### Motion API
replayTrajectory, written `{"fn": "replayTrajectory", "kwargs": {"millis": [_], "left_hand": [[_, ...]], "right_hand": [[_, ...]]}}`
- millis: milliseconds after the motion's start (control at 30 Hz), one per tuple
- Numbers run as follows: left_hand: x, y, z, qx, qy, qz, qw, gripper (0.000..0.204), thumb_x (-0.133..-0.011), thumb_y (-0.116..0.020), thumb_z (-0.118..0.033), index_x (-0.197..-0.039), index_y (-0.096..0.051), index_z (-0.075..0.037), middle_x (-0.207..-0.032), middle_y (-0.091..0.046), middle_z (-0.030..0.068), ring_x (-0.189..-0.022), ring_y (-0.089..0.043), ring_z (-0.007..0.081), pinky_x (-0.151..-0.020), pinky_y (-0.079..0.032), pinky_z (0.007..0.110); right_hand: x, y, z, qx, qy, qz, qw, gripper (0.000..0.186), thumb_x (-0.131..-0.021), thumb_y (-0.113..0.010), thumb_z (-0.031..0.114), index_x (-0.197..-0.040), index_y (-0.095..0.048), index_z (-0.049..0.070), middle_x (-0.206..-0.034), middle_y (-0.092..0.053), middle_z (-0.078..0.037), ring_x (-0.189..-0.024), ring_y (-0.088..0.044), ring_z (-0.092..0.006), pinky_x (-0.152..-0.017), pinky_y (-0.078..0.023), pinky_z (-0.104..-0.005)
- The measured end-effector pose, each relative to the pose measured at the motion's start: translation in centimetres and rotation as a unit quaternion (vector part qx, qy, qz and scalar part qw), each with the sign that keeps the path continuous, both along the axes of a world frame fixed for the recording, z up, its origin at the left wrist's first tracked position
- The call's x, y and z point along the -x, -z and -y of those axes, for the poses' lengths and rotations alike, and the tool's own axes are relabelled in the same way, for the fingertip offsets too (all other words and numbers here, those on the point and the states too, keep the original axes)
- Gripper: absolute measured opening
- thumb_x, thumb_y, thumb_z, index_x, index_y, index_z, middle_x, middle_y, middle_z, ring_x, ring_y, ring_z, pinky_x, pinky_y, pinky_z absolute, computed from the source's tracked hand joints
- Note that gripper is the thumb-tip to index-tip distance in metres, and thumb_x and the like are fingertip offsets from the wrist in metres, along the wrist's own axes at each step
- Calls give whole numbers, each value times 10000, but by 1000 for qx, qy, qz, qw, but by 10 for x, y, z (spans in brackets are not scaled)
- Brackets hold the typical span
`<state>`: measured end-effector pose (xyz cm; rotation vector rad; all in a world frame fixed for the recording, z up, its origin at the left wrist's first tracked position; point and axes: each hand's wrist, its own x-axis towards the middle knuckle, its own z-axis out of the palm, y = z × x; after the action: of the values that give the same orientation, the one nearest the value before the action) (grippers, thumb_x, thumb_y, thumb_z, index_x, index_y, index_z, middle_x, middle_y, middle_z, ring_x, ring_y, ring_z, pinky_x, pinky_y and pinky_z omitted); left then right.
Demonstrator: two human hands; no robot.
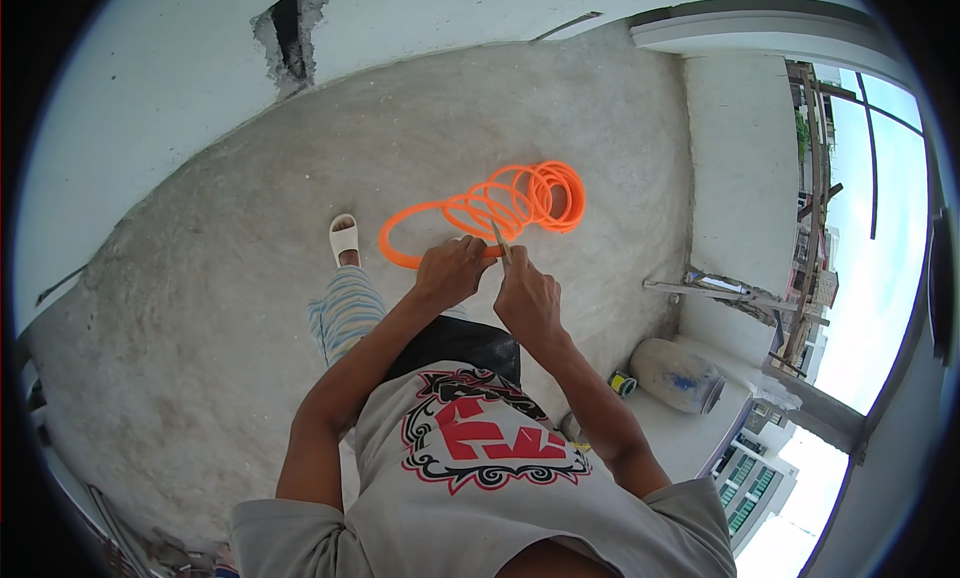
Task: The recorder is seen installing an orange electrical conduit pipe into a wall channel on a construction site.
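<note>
A coil of orange flexible tubing [560, 200] lies on the concrete floor in front of me, its loops spreading out toward the left. My left hand [452, 272] is closed around the tubing near its end, knuckles up. Just right of it, my right hand [530, 300] grips a thin blade that looks like a knife [500, 238], its tip pointing away from me. The blade lies against or right beside the tube end at my right fingers; whether it cuts into the tube is too small to tell. The knife's handle is hidden in my fist.
My left foot in a white slipper [343, 235] stands left of the loops. On the right are a large grey drum [677, 376], a small green and yellow can [622, 383] and wooden poles [720, 296] by a low wall. A broken hole [290, 38] opens in the far wall.
</note>
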<state>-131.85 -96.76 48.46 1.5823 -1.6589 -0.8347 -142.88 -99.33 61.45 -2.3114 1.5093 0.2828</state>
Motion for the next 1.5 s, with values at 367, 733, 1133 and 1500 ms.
{"fn": "replayTrajectory", "kwargs": {"millis": [367,733,1133,1500], "left_hand": [[-9,0,-36,37,13,7,999,263,-902,-594,-305,-847,-542,-54,-732,-585,81,-677,-622,264,-548,-490,394],[9,0,-97,59,-12,20,998,259,-909,-592,-294,-848,-552,-46,-731,-618,98,-650,-635,290,-525,-486,409],[3,-53,-227,120,57,0,991,166,-901,-585,-166,-980,-579,-20,-875,-605,121,-850,-571,318,-733,-465,417],[-37,-82,-282,-13,73,-179,981,287,-1017,-418,-241,-1125,-516,6,-798,-573,103,-710,-549,202,-685,-458,351]], "right_hand": [[-9,9,-44,25,48,18,998,205,-788,-514,7,-984,-454,1,-851,-639,-224,-645,-620,-422,-564,-478,-513],[25,17,-120,72,38,55,995,177,-802,-491,1,-975,-454,2,-809,-626,-201,-643,-620,-412,-551,-482,-500],[77,-25,-262,141,58,193,969,119,-867,-581,99,-910,-505,17,-653,-605,-165,-552,-599,-363,-497,-464,-434],[104,-86,-310,150,206,307,917,126,-826,-632,93,-818,-546,2,-666,-576,-113,-544,-557,-281,-518,-407,-361]]}}
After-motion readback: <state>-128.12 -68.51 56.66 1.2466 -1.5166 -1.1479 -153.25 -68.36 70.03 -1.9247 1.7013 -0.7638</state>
